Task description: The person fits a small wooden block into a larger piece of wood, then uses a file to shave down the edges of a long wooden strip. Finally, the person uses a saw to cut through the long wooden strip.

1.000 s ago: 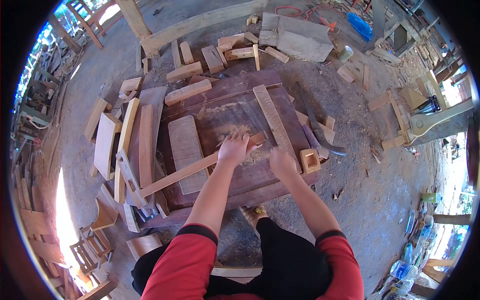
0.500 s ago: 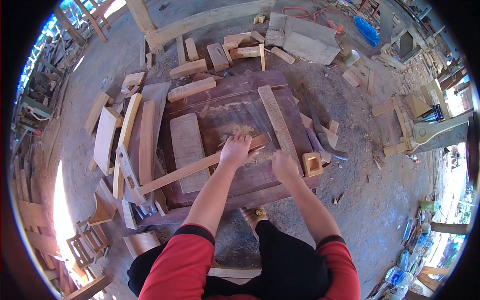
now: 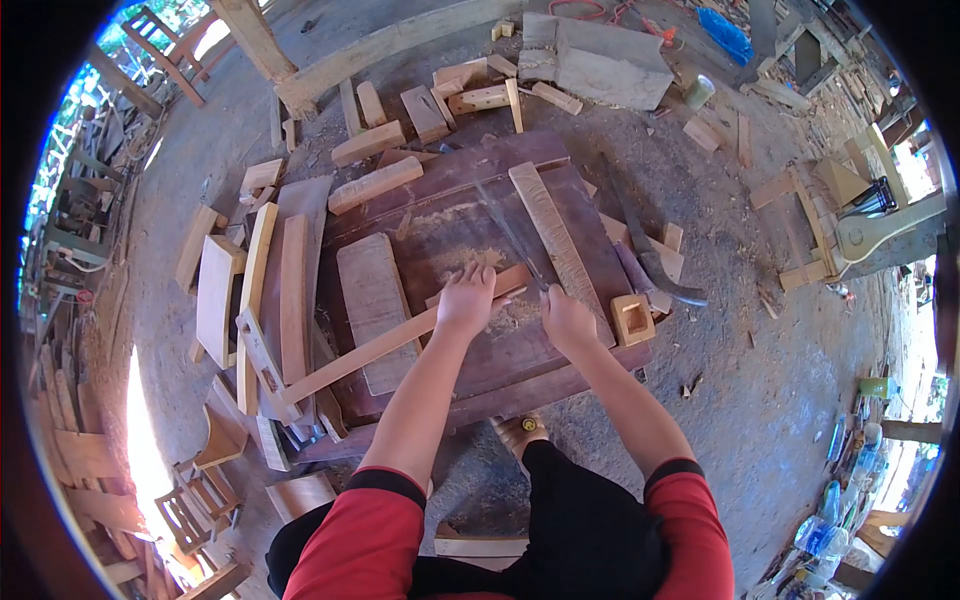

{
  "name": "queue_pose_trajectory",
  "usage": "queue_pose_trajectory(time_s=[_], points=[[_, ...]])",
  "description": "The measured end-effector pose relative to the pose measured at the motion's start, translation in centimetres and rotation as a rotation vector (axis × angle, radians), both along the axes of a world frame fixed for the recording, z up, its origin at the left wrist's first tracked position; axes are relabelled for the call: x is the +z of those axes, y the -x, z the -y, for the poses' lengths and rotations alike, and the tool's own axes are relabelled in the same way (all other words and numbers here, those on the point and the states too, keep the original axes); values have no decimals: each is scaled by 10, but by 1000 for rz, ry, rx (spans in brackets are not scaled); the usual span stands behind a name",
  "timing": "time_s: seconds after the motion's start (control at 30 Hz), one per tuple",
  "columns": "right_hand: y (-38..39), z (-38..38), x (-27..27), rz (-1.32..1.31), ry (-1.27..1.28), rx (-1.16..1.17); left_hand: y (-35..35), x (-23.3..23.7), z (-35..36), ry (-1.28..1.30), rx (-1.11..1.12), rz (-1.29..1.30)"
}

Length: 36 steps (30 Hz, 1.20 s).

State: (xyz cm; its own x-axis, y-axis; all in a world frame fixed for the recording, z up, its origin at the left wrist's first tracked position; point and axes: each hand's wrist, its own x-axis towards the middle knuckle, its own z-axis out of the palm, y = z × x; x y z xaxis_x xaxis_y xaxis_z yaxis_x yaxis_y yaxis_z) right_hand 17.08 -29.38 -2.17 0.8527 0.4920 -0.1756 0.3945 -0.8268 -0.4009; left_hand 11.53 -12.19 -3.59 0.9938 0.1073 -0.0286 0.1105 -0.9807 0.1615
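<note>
My left hand (image 3: pixel 467 300) is closed over a long wooden strip (image 3: pixel 380 342) and presses it down on a dark reddish-brown board (image 3: pixel 450 375). The strip slants from lower left to upper right, its far end just past my fingers. A short wood piece shows partly beneath that hand. My right hand (image 3: pixel 568 320) is closed round the near end of a long, thin, dark file-like tool (image 3: pixel 512 232), which points away from me beside the strip's end. Its handle is hidden in my fist. Sawdust (image 3: pixel 470 240) lies around both hands.
A flat grey plank (image 3: pixel 372 290) and a rough pale batten (image 3: pixel 560 240) lie on the board. A curved dark blade (image 3: pixel 645 250) rests to the right, near a mortised wood block (image 3: pixel 632 318). Several offcuts lie around, with a slotted wooden piece (image 3: pixel 262 350) at left.
The file-like tool, blurred before, now shows clearly along its length; my right hand has shifted slightly. My left hand stays on the strip. The whole view has shifted a little.
</note>
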Motion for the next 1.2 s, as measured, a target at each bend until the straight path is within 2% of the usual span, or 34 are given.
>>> queue_pose_trajectory(time_s=[0.27,0.33,0.43,0.53,0.63,0.77,0.87,0.97,1.1,1.2], points=[[-15,-23,4,-60,79,84,-2,-1,-13,-70,38,106],[-13,-22,4,-71,78,80,-5,3,-13,51,51,88],[-11,-21,5,-80,65,65,-7,8,-11,95,69,-12],[-5,-17,-5,-73,9,30,-7,4,-11,56,68,48],[12,7,-12,-67,7,-10,-7,12,-8,28,96,-1],[53,74,7,-134,159,-14,-5,7,-10,45,112,60],[63,88,20,-148,238,-22,-4,10,-9,62,107,44],[43,61,23,-130,159,13,-4,8,-11,67,94,17],[0,-12,26,-157,62,37,-4,5,-11,42,89,46],[-10,-28,17,-121,56,9,-4,7,-11,47,84,51]])
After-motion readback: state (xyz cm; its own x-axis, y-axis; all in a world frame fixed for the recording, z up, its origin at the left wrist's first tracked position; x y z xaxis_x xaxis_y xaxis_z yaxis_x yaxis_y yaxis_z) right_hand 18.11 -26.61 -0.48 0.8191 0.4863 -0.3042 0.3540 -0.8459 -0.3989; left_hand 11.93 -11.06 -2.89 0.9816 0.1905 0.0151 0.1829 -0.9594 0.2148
